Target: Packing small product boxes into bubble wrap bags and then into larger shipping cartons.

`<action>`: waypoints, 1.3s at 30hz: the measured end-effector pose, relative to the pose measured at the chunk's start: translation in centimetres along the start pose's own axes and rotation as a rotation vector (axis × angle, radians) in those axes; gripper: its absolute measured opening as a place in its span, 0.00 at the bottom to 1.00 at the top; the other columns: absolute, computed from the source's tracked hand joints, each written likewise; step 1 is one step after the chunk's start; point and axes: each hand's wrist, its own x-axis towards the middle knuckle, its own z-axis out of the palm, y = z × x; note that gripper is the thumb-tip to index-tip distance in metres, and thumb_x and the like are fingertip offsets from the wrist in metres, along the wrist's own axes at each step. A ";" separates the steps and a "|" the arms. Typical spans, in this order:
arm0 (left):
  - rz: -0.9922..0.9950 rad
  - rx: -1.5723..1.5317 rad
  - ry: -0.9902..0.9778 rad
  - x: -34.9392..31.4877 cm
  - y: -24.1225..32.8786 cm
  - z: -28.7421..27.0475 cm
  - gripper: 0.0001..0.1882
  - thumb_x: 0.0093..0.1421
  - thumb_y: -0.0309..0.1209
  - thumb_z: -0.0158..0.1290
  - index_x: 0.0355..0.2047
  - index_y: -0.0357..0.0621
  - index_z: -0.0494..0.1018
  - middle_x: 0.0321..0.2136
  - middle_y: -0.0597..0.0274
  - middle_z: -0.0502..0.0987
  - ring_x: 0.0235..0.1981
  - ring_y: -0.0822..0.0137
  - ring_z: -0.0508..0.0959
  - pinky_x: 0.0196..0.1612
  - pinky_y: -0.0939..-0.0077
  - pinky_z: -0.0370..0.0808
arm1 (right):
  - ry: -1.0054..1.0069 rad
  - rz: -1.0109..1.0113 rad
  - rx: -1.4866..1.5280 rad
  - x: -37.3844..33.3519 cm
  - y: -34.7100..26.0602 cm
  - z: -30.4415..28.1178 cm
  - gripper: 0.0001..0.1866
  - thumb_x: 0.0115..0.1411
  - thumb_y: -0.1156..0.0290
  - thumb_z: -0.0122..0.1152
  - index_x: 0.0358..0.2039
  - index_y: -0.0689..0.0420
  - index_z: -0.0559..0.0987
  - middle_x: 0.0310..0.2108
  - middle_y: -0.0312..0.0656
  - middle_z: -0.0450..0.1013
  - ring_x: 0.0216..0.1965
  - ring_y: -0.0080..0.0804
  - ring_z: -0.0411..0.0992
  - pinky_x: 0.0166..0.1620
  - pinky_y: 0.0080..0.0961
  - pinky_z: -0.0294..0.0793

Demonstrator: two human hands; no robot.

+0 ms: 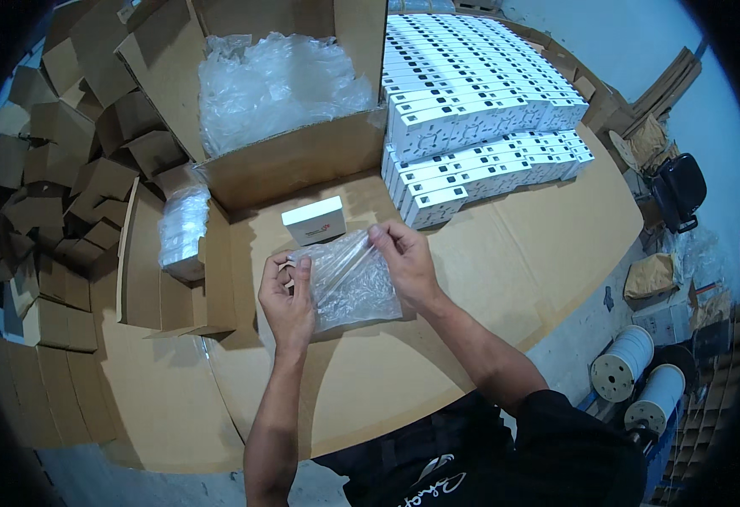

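in the head view, both hands work at a clear plastic bag (357,291) over the bench (505,262). the left hand (288,296) pinches the bag's upper left corner between thumb and fingers; the right hand (405,262) grips its upper right edge the same way, and the film creases between them. the bag looks flat, with nothing in it that i can make out. whether its mouth is parted yet, i cannot tell.

just beyond the hands, near the bag's upper edge, a small white box (312,223) stands on the bench, outside the bag. left of the left hand, an open carton (140,269) holds a row of plastic-wrapped boxes (185,228). farther beyond the hands, a big carton (298,165) holds a heap of clear film (281,89); beyond and to the right of the right hand stand stacked white boxes (480,114).

the step in hand seems to be opening the bag. the next move likely calls for spreading the mouth with one hand and freeing the other to bring the small white box to it, keeping the thin film from clinging shut.
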 end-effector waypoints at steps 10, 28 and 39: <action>0.150 -0.083 0.081 0.6 -1.4 0.0 0.10 0.70 0.33 0.57 0.34 0.42 0.70 0.29 0.71 0.74 0.28 0.82 0.67 0.31 0.84 0.65 | 0.055 0.052 -0.110 -2.2 -0.7 2.1 0.14 0.72 0.66 0.55 0.32 0.63 0.78 0.25 0.37 0.74 0.29 0.21 0.70 0.32 0.26 0.69; 0.292 0.140 -0.288 1.2 0.2 -1.5 0.12 0.67 0.32 0.59 0.45 0.37 0.75 0.33 0.68 0.78 0.31 0.77 0.74 0.37 0.82 0.71 | -0.457 0.035 -0.507 1.0 -4.6 -2.1 0.13 0.63 0.65 0.68 0.32 0.64 0.80 0.24 0.39 0.75 0.27 0.19 0.69 0.33 0.24 0.70; 0.173 0.058 -0.027 0.4 -1.4 0.0 0.13 0.74 0.36 0.49 0.37 0.38 0.73 0.26 0.70 0.72 0.28 0.79 0.69 0.31 0.80 0.69 | -0.212 0.116 0.002 -0.7 -0.8 0.0 0.17 0.58 0.70 0.74 0.44 0.62 0.77 0.38 0.38 0.78 0.39 0.22 0.76 0.42 0.22 0.77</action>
